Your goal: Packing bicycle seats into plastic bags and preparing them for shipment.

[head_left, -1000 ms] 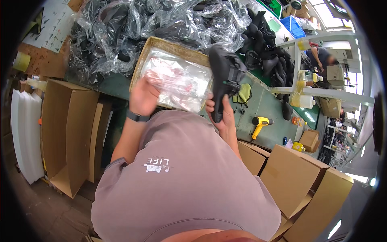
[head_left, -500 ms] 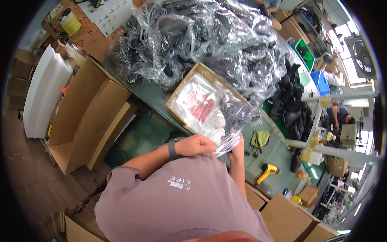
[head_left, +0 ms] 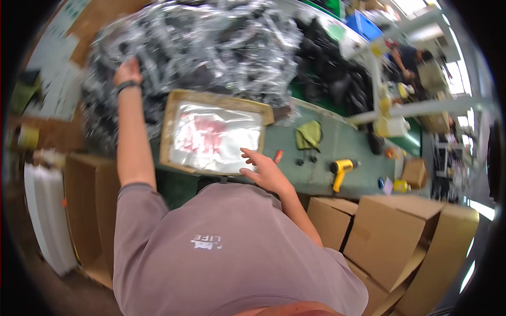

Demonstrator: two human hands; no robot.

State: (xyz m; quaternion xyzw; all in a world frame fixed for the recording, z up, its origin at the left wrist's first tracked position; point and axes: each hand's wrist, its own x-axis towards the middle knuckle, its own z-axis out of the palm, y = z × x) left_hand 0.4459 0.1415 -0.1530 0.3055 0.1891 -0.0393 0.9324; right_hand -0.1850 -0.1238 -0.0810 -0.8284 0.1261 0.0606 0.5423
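Note:
My left hand (head_left: pixel 128 73) reaches far out to the left side of a big heap of dark items in clear plastic bags (head_left: pixel 211 47). Its fingers are blurred against the plastic, so whether they grip anything cannot be made out. My right hand (head_left: pixel 266 171) holds nothing, fingers apart, at the near right corner of a shallow cardboard box (head_left: pixel 167 124). Shiny clear plastic (head_left: pixel 232 129) covers the inside of that box, with a reddish patch (head_left: pixel 204 136) showing on the left.
On the green table to the right lie a yellow heat gun (head_left: pixel 343 171), a green cloth pouch (head_left: pixel 308 135) and a small red object (head_left: pixel 278 156). Black items (head_left: pixel 337 68) pile up beyond. Large cartons (head_left: pixel 390 237) stand near right; open cardboard (head_left: pixel 89 210) and white foam sheets (head_left: pixel 47 210) stand left.
Both hands were together at the box with a clear bag holding something dark. Now they are apart: the left has gone to the heap, the right is empty. The view has turned.

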